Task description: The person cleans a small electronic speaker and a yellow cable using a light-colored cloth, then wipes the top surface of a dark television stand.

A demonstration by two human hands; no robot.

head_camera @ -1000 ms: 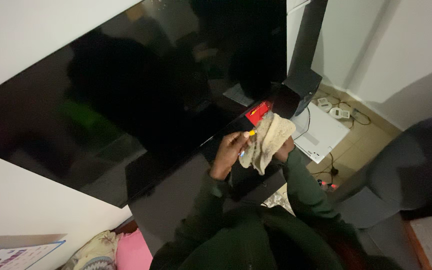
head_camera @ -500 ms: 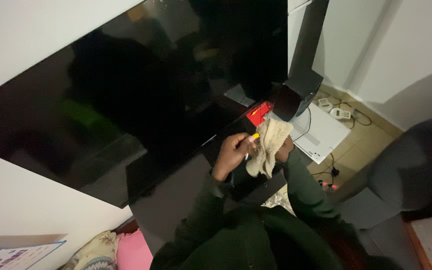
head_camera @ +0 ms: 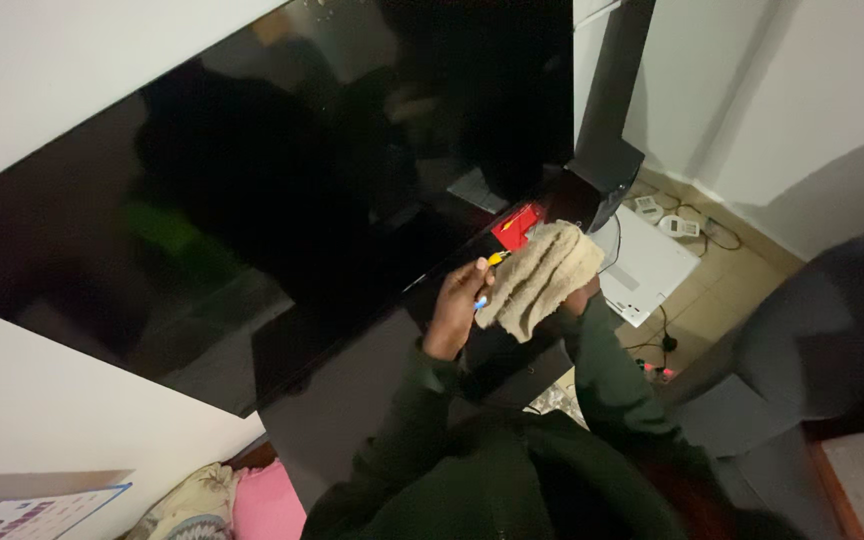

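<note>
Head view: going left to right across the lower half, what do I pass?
Pink cushion → left hand → beige cloth → white flat device on the floor → grey seat.

The cloth [head_camera: 540,277] is a beige, nubbly, matt terry weave. At its ten o'clock the television screen [head_camera: 282,190] is glossy black glass, mirror-smooth. The floor [head_camera: 722,275] at three o'clock is smooth tan tile; the sleeves [head_camera: 607,385] are dull green fabric.

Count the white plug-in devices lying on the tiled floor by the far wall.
2: one white device nearer the black speaker, the other white device just right of it, with cables trailing. More may be hidden behind the speaker.
</note>
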